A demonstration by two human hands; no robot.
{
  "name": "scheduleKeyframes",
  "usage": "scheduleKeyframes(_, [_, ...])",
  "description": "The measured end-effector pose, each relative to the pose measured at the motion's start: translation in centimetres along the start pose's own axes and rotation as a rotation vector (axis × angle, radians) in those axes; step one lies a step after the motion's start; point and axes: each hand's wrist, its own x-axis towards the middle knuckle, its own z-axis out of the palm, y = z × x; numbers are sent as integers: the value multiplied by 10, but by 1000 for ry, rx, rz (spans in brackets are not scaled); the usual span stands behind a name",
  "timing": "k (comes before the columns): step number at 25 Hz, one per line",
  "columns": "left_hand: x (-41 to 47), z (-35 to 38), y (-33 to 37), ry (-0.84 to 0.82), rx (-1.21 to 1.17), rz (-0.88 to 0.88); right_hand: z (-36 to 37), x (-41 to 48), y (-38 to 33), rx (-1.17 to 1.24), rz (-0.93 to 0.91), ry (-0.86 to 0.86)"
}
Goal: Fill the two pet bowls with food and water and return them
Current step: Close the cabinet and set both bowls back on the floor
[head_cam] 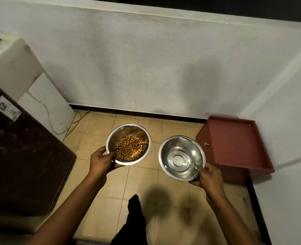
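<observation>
While both steel bowls are held above the tiled floor (142, 175), filling appears complete: the food bowl (128, 144) carries kibble (129, 147), the water bowl (181, 157) holds clear water. The left hand (102, 160) is closed on the food bowl's near rim, the right hand (208, 175) on the water bowl's. The return step is judged in hand. Next: lower both level, probably near the red box (234, 144), without spilling.

Tan tiled floor (103, 188); red box (234, 147) stands in its corner.
</observation>
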Motion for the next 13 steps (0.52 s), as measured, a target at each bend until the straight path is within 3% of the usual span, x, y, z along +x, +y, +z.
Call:
scheduleKeyframes(8, [161, 65, 70, 15, 38, -55, 80, 145, -64, 13, 82, 25])
scheduleKeyframes(13, [247, 118, 75, 42, 50, -98, 123, 254, -70, -12, 174, -17])
